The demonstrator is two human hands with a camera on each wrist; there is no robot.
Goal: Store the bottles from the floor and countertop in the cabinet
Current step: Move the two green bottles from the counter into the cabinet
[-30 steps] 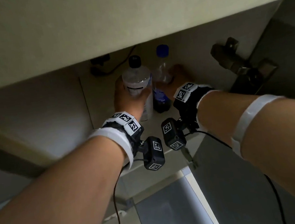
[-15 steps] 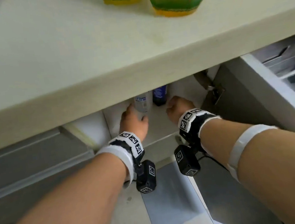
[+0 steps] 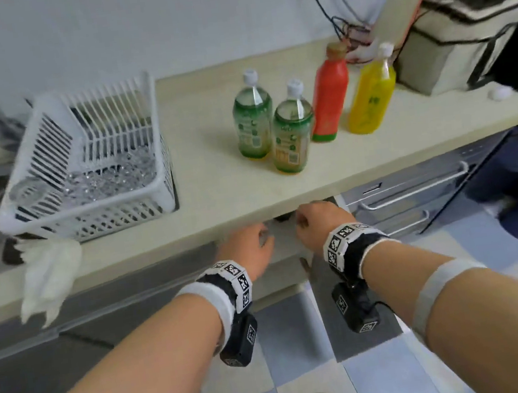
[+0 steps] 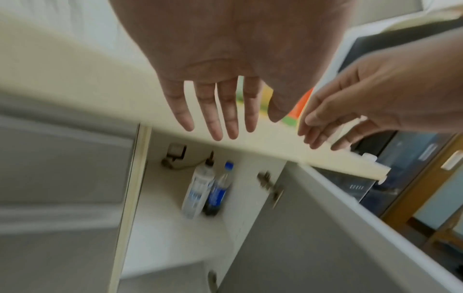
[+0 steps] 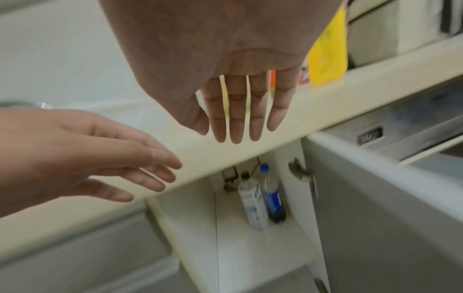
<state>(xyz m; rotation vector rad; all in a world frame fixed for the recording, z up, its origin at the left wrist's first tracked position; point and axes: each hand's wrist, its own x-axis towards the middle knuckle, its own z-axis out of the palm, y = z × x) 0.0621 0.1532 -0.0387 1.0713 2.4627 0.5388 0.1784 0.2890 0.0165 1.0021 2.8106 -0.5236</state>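
Two green bottles (image 3: 253, 117) (image 3: 292, 130), a red bottle (image 3: 329, 93) and a yellow bottle (image 3: 372, 91) stand upright on the beige countertop (image 3: 216, 182). Inside the open cabinet below, a clear bottle with a black cap (image 4: 199, 190) and a dark bottle with a blue cap (image 4: 219, 192) stand side by side. My left hand (image 3: 250, 246) and right hand (image 3: 319, 218) hover just under the counter's front edge, in front of the cabinet. Both hold nothing, and their fingers (image 4: 220, 115) (image 5: 236, 115) are straight and spread.
The grey cabinet door (image 4: 325, 237) stands swung open to the right. A white dish basket (image 3: 90, 164) with glassware sits left on the counter, and a white cloth (image 3: 49, 277) hangs over the edge. At the back right are a beige bag (image 3: 459, 34) and cables. Grey drawers (image 3: 414, 196) lie right.
Both hands have let go of the two bottles in the cabinet and drawn back and up to the counter's edge. My view has risen from the cabinet's inside to the countertop.
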